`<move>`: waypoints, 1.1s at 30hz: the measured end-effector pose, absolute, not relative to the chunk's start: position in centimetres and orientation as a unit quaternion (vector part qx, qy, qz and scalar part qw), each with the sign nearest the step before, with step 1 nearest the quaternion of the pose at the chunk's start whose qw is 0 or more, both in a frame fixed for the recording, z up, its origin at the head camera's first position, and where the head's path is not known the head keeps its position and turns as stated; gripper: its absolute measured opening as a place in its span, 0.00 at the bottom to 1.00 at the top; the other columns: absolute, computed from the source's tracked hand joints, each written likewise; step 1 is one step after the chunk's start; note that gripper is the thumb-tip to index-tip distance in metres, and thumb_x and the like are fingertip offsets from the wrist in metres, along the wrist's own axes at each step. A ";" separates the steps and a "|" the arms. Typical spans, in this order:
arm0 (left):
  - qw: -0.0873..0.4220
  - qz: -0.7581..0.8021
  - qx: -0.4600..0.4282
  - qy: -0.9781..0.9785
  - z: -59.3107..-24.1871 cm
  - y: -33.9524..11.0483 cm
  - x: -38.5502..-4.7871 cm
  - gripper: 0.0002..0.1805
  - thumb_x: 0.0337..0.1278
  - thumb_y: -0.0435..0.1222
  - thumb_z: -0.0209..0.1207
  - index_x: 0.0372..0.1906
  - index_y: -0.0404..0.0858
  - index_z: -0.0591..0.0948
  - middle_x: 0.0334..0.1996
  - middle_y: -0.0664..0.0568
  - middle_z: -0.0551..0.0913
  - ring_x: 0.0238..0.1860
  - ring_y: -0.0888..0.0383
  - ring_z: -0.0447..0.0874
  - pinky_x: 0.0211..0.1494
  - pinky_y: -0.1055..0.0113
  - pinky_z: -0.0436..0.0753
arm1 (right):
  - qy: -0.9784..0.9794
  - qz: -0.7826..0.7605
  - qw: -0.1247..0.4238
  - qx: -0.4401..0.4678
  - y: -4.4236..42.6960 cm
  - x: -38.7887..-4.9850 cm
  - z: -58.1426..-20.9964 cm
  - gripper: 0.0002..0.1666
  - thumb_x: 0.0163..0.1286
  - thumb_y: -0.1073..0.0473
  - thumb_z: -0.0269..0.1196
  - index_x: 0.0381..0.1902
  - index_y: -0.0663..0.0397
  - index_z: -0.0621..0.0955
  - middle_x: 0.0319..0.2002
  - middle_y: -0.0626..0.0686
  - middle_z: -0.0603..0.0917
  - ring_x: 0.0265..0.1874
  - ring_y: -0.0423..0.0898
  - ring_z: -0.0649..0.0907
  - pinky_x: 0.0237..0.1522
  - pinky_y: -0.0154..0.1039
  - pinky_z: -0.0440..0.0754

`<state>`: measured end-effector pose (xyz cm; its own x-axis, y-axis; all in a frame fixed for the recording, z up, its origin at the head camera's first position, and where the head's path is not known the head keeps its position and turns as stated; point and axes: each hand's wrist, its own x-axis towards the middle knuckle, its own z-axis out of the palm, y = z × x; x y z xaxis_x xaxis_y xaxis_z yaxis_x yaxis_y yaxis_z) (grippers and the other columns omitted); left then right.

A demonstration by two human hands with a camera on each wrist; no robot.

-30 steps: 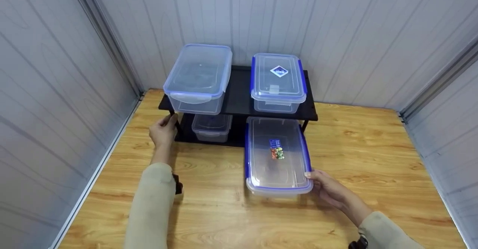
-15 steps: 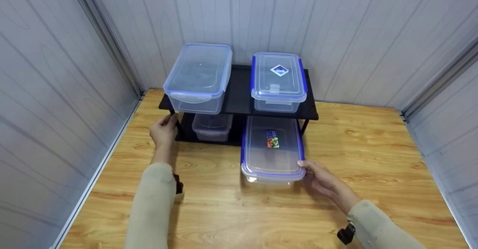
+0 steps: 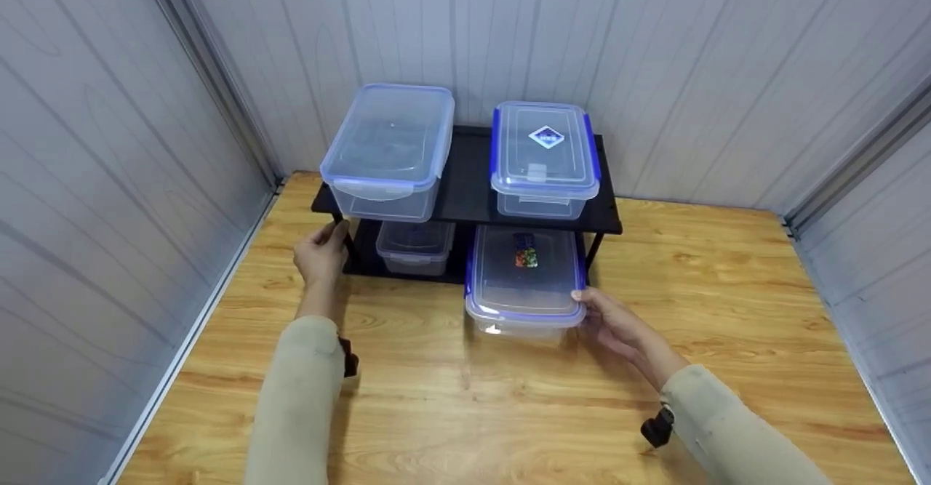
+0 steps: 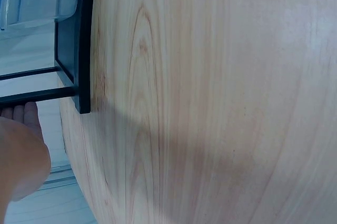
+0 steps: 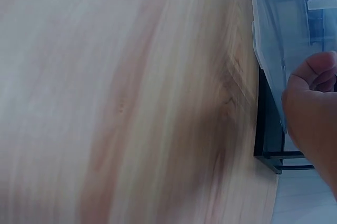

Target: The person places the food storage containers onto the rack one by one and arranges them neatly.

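Note:
My right hand (image 3: 618, 325) grips the front right corner of a clear lidded food container (image 3: 527, 285) with blue side clips, its thumb on the lid edge. The rear of this container is inside the lower tier of a black two-tier rack (image 3: 465, 179); its front sticks out. In the right wrist view, the hand (image 5: 313, 103) holds the clear wall of the container (image 5: 279, 29). At the rack's front left, my left hand (image 3: 320, 256) holds the post (image 3: 350, 245). The left wrist view shows its fingers (image 4: 30, 112) against the black post (image 4: 42, 95).
On the rack's top tier stand a large clear container (image 3: 389, 143) at left and a blue-clipped one (image 3: 545, 154) at right. A smaller container (image 3: 414, 249) sits on the lower tier at left. Wood-patterned floor (image 3: 436, 412) lies in front; pale panel walls (image 3: 691, 92) surround it.
My right hand has moved the blue-clipped container away from me, farther into the lower tier and slightly left. My left hand stays at the post.

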<state>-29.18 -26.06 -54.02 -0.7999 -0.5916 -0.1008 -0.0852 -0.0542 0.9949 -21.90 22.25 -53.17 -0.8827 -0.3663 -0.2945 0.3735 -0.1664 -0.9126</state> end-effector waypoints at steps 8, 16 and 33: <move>0.187 -0.686 0.267 -0.651 -54.0 -25.9 -29.2 0.21 0.66 0.42 0.74 0.57 0.33 0.89 0.38 0.56 0.89 0.45 0.51 0.92 0.49 0.63 0.92 | 0.582 -0.775 0.245 0.014 21.5 -23.4 -53.3 0.21 0.83 0.64 0.47 0.32 0.49 0.82 0.28 0.44 0.88 0.32 0.38 0.83 0.43 0.33 0.83; 0.181 -0.684 0.264 -0.655 -54.0 -26.1 -29.2 0.21 0.67 0.42 0.73 0.58 0.34 0.89 0.40 0.55 0.90 0.48 0.50 0.92 0.52 0.62 0.92 | 0.611 -0.760 0.216 0.052 21.5 -24.6 -53.2 0.15 0.82 0.61 0.51 0.35 0.49 0.82 0.31 0.45 0.86 0.35 0.39 0.82 0.45 0.32 0.83; 0.176 -0.681 0.258 -0.662 -53.9 -26.0 -29.2 0.22 0.68 0.44 0.72 0.59 0.35 0.89 0.48 0.47 0.91 0.53 0.46 0.90 0.55 0.61 0.91 | 0.639 -0.750 0.149 0.083 21.0 -26.5 -53.0 0.07 0.82 0.60 0.58 0.41 0.55 0.80 0.32 0.44 0.83 0.36 0.39 0.80 0.47 0.35 0.81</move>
